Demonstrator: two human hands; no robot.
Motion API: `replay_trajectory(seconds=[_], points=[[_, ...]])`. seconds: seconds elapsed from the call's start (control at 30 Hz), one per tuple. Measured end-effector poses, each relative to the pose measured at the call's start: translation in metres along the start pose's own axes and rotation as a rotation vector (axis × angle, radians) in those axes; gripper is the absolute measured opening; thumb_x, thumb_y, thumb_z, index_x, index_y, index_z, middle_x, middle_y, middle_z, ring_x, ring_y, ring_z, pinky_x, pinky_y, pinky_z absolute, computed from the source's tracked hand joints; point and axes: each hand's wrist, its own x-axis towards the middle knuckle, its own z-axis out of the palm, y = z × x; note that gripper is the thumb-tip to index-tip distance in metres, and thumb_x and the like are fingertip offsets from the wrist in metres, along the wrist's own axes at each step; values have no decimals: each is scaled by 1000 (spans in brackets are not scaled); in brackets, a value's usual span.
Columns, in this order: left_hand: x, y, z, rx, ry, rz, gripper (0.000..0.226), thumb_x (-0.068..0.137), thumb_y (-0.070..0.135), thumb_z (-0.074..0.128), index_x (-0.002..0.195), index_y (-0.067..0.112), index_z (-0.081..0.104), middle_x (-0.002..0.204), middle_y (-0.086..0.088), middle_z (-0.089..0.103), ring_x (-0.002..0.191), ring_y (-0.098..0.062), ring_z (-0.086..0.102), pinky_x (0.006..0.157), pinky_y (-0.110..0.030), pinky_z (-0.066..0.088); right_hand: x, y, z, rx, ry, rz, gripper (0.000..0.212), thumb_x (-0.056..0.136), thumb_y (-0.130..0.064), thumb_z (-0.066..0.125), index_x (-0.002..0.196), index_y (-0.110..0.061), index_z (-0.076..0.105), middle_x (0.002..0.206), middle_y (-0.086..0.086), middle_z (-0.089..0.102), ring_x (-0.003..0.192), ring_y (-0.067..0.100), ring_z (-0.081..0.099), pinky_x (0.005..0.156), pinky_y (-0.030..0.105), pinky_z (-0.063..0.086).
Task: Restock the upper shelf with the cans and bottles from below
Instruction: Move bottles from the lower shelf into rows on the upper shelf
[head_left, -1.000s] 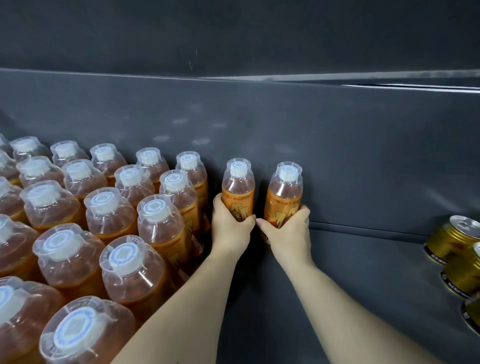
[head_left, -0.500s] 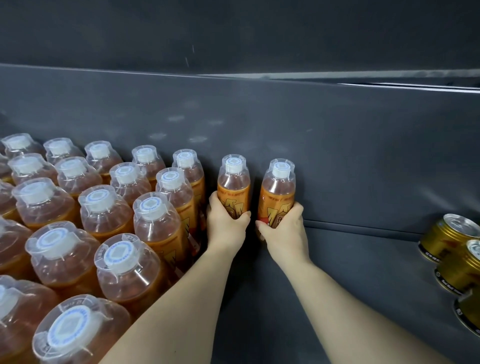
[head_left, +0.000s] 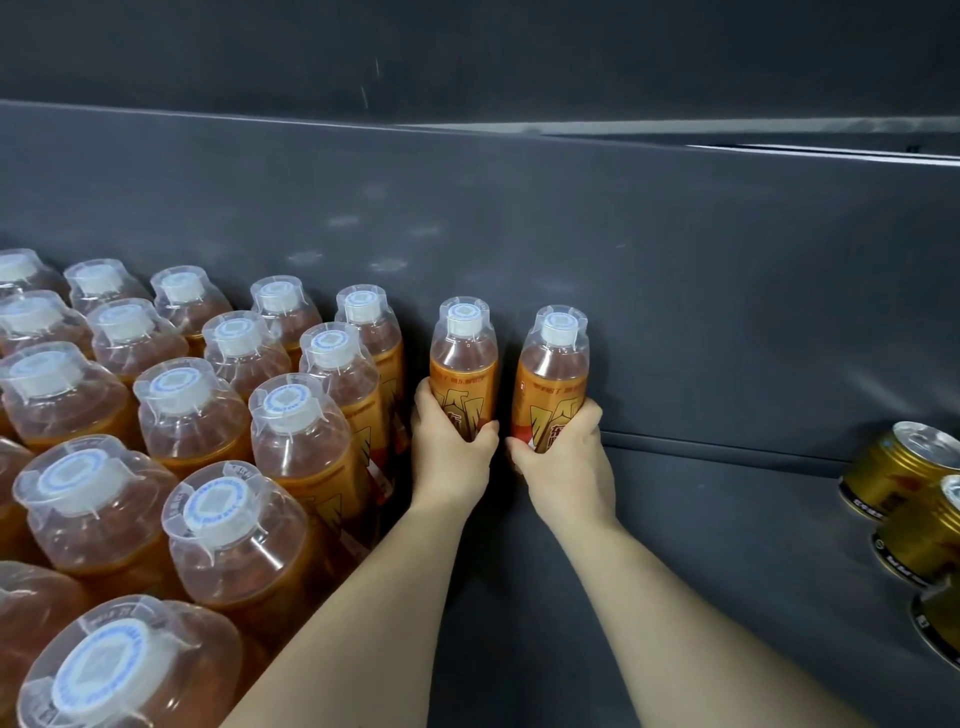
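Note:
Two orange-labelled drink bottles with white caps stand upright at the back wall of the dark grey shelf (head_left: 727, 519). My left hand (head_left: 451, 457) grips the left bottle (head_left: 462, 358) round its lower body. My right hand (head_left: 566, 462) grips the right bottle (head_left: 551, 374) the same way. The two bottles stand a small gap apart, just right of the packed rows of matching bottles (head_left: 187, 415). The bottoms of both held bottles are hidden behind my hands.
Several rows of the same bottles fill the shelf's left side up to my left forearm. Gold cans (head_left: 898, 473) stand at the right edge, partly cut off. Bare shelf floor lies between my right arm and the cans. The shelf's back wall (head_left: 675, 286) rises right behind the bottles.
Both hands and their bottles have barely shifted against the back wall; the view has moved slightly, and the grips stay the same.

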Motion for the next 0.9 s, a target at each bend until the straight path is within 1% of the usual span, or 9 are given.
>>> replay_trajectory(seconds=[0.17,0.3,0.43,0.57,0.67,0.7,0.77,0.83,0.9], points=[[-1,0,2,2,12,12,88,84,17,76,152,25,21,144,-1,43,133,-21,45,110,-46,42,-1,-6,3,-41,25,23,72,82,-47,76,128,-18,30,119,2,53,99,25,62,73,39,57],[-2,0,1,-2,8,17,86,84,14,75,151,24,22,141,-1,44,129,-19,46,106,-36,41,-4,-9,8,-65,58,36,71,82,-49,75,126,-17,30,121,3,53,103,26,62,75,39,57],[-3,1,0,3,-2,11,87,85,15,75,152,25,21,144,0,43,132,-18,45,110,-39,40,-5,-11,11,-54,63,49,71,81,-50,76,124,-17,30,121,3,53,102,27,62,78,43,58],[-5,7,-7,33,-33,-38,97,83,20,79,155,23,15,150,-2,39,139,-23,39,114,-45,36,-6,-9,5,-49,17,53,85,77,-50,80,135,-15,28,130,6,51,114,28,58,84,44,56],[-16,13,-16,94,-32,-93,105,83,29,79,157,20,5,159,-6,27,147,-26,27,119,-47,28,-13,-7,-8,-54,-34,82,101,76,-54,80,149,-15,22,144,8,44,131,29,47,94,45,52],[-23,14,-19,126,-28,-99,103,86,32,76,158,18,3,161,-6,23,149,-26,23,120,-46,26,-18,-5,-13,-73,-46,79,101,78,-55,77,151,-16,20,148,8,42,134,29,44,97,46,50],[-40,18,-24,192,-22,-82,95,91,35,69,158,15,4,163,-8,20,149,-27,22,119,-45,28,-32,-2,-24,-136,-60,34,89,85,-57,68,152,-17,24,150,7,41,137,28,42,100,45,49],[-58,24,-33,241,-27,-46,81,95,34,63,156,15,13,159,-8,28,146,-28,30,115,-44,34,-51,-1,-35,-207,-76,-21,78,91,-56,61,151,-17,29,151,7,42,138,28,42,104,44,46],[-80,30,-44,265,-67,18,68,97,30,62,152,17,25,152,-6,39,139,-26,41,109,-40,40,-74,-1,-49,-289,-104,-53,72,95,-53,56,152,-18,30,155,7,38,141,28,38,111,44,40]])
